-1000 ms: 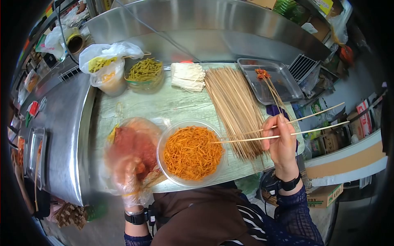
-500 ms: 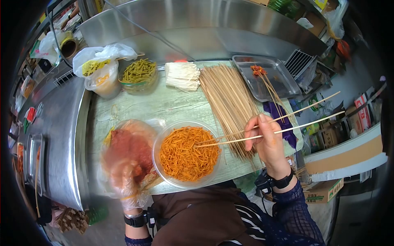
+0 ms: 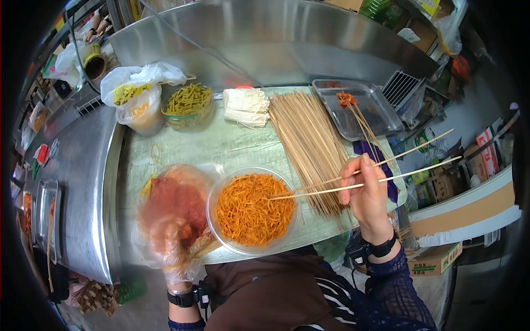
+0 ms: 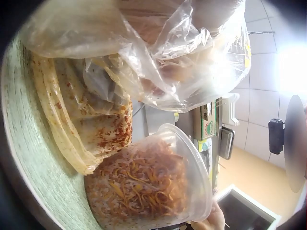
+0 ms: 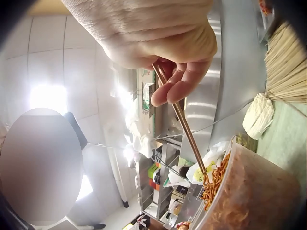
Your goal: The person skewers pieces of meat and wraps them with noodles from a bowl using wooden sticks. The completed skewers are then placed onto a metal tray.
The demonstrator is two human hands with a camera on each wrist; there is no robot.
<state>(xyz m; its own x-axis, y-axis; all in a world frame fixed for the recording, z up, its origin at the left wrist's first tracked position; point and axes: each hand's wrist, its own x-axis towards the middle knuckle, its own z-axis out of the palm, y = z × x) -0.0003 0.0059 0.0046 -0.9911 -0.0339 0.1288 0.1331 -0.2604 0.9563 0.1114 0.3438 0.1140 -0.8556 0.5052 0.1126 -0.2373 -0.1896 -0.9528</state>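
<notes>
My right hand [image 3: 367, 193] holds two chopsticks [image 3: 419, 167] between thumb and fingers. Their tips reach into orange noodle-like strands [image 3: 256, 212] in a clear round tub [image 3: 212, 220], also seen side-on in the left wrist view. Blurred under a clear plastic glove [image 4: 168, 52], my left hand [image 3: 172, 234] lies at the near edge of a bag of red, minced-looking food [image 3: 176, 201]. Its fingers are hidden by plastic and blur. A yellowish, red-stained plastic bag [image 4: 53, 105] sits between that hand and the tub in the left wrist view.
A thick row of bamboo skewers [image 3: 303, 143] lies beyond the tub. Behind it, a metal tray [image 3: 381, 118] holds skewers with red food. White strand bundle [image 3: 247, 107], a bowl of green beans [image 3: 189, 102] and a bagged tub [image 3: 143, 118] line the back.
Between the first two frames my right hand and the chopsticks shifted left, tips moving farther over the strands. Little differs since then; my left hand stays at the bag.
</notes>
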